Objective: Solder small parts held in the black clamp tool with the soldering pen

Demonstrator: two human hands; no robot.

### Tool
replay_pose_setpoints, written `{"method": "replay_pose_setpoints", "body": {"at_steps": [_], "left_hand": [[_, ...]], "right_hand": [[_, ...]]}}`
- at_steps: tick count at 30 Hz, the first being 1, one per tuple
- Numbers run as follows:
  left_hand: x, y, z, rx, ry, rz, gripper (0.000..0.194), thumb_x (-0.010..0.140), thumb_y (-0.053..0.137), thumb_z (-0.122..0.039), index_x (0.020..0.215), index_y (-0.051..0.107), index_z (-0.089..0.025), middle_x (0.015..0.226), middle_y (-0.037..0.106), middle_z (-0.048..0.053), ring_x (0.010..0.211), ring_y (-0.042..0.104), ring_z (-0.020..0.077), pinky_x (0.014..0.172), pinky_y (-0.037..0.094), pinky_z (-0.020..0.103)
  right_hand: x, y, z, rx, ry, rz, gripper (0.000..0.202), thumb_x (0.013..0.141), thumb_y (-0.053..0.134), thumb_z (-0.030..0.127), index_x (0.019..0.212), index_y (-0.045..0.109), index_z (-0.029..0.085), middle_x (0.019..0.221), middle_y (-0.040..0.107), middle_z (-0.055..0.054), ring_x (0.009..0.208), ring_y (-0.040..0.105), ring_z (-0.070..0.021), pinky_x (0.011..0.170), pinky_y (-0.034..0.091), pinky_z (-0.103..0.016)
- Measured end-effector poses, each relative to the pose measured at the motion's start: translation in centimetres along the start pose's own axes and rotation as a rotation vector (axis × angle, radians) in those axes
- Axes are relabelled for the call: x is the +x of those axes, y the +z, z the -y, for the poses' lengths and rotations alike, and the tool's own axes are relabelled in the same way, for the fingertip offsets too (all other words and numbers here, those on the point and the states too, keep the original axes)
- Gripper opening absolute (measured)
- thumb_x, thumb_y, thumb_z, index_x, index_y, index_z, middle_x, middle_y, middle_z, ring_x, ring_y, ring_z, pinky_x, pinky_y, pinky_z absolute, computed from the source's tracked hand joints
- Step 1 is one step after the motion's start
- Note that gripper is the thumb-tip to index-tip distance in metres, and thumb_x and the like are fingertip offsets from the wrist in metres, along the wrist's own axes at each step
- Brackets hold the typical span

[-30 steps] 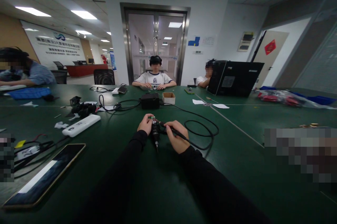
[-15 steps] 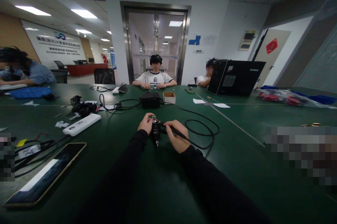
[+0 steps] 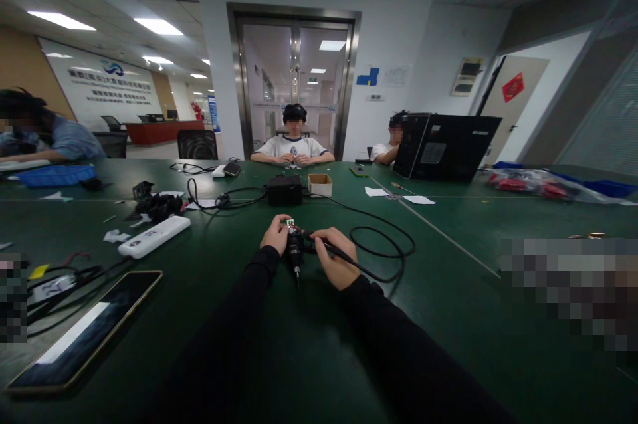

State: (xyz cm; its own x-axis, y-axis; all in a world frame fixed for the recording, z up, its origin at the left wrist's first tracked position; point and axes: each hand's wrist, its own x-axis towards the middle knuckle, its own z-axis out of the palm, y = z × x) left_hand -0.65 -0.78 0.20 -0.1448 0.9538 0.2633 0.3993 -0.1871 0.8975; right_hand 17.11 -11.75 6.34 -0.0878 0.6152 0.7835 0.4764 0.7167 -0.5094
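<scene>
A phone point(image 3: 82, 331) is laid face up near the worktop's point(image 3: 448, 344) front left corner, with a white remote-like unit point(image 3: 153, 236) further back and loose black parts point(image 3: 158, 206) beyond it. At the middle of the worktop, the left hand point(image 3: 276, 234) is closed on a small dark part point(image 3: 294, 252) topped by a tiny green board point(image 3: 290, 223); the part is held upright with its thin tip touching the worktop. Just beside it, the right hand point(image 3: 335, 258) is clamped pen-style on a slim black corded tool point(image 3: 326, 248), its tip pressed to the board area. The tool's cable point(image 3: 383, 252) is looped to the right and run back to a black box point(image 3: 284, 190) near the far middle, a small cardboard box point(image 3: 319, 185) beside it. A laptop point(image 3: 446, 146) is stood towards the far right edge. Work on the board is judged to be mid-way: tool and part are in contact, nothing is set aside as finished, and how much is left cannot be told. Other people are seated along the far edge.
</scene>
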Motion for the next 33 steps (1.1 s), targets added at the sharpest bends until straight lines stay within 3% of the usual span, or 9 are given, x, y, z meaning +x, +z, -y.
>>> {"method": "replay_pose_setpoints", "body": {"at_steps": [13,21,23,26,29,33], "left_hand": [[0.3,0.1,0.2,0.055,-0.053,0.032,0.033,0.086,0.048,-0.03,0.117,0.054,-0.026,0.083,0.069,0.0,0.077,0.064,0.0169,0.081,0.046,0.031],[-1.0,-1.4,-3.0,0.223,-0.113,0.053,0.031,0.087,0.047,-0.039,0.112,0.059,-0.025,0.104,0.069,0.01,0.099,0.063,0.0265,0.093,0.042,0.04],[-1.7,-2.0,-3.9,0.235,-0.154,0.066,0.043,0.082,0.053,-0.049,0.116,0.057,-0.022,0.115,0.066,0.015,0.101,0.063,0.0302,0.09,0.044,0.042],[-3.2,-2.3,-5.1,0.27,-0.203,0.208,0.079,0.065,0.07,-0.057,0.132,0.046,-0.021,0.127,0.057,0.022,0.088,0.066,0.0311,0.074,0.05,0.038],[-4.7,-1.9,-6.1,0.397,-0.138,0.281,0.094,0.053,0.08,-0.045,0.135,0.041,-0.022,0.125,0.055,0.021,0.088,0.067,0.0322,0.074,0.049,0.038],[-5.7,-1.7,-7.0,0.542,-0.046,0.238,0.073,0.059,0.074,-0.035,0.125,0.047,-0.021,0.116,0.057,0.018,0.1,0.064,0.035,0.083,0.047,0.04]], "right_hand": [[0.1,-0.2,-1.2,-0.013,0.034,-0.112,0.018,0.089,0.048,0.022,0.081,0.065,0.021,0.08,0.066,-0.004,0.078,0.063,-0.0184,0.074,0.049,-0.031],[0.1,-0.4,-1.7,-0.029,0.044,-0.131,0.017,0.089,0.05,0.021,0.081,0.065,0.021,0.081,0.066,-0.004,0.077,0.063,-0.0185,0.073,0.049,-0.031],[0.1,-0.4,-1.8,-0.028,0.047,-0.135,0.017,0.089,0.05,0.021,0.081,0.065,0.021,0.081,0.066,-0.004,0.078,0.063,-0.0185,0.074,0.049,-0.031],[0.1,-0.3,-1.9,-0.04,0.048,-0.13,0.018,0.089,0.049,0.02,0.082,0.065,0.021,0.082,0.066,-0.004,0.08,0.063,-0.0187,0.076,0.048,-0.031],[0.1,-0.3,-1.9,-0.053,0.052,-0.125,0.018,0.089,0.049,0.022,0.081,0.065,0.021,0.081,0.066,-0.004,0.079,0.063,-0.0189,0.076,0.048,-0.031],[0.1,-0.3,-2.0,-0.056,0.055,-0.129,0.018,0.089,0.049,0.022,0.08,0.065,0.021,0.079,0.066,-0.003,0.078,0.063,-0.0187,0.074,0.048,-0.03]]}}
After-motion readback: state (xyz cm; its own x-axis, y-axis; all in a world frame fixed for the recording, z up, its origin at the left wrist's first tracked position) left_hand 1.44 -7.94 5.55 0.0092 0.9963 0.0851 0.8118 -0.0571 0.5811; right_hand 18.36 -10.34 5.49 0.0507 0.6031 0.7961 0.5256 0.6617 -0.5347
